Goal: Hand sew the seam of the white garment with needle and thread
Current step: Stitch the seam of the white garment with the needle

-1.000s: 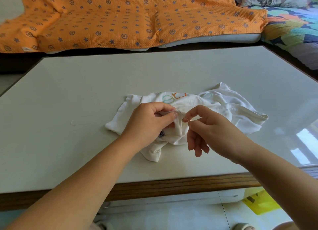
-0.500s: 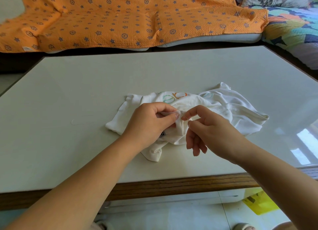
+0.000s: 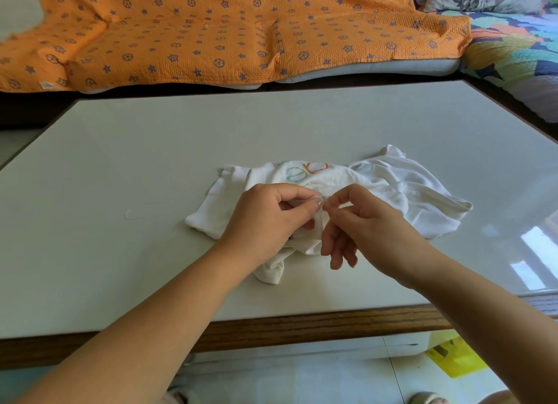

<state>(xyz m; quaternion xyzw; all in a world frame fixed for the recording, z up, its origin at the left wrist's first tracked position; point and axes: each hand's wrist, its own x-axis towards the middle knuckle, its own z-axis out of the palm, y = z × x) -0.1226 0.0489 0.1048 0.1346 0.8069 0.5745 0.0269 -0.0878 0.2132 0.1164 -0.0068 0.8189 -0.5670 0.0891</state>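
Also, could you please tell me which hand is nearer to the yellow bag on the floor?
Right. The right hand pinches the needle at the white garment, above and left of the yellow bag; the left hand grips the cloth farther left.

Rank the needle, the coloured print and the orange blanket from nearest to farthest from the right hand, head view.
1. needle, pinched by the right hand.
2. coloured print, just beyond, on the garment.
3. orange blanket, far behind the table.
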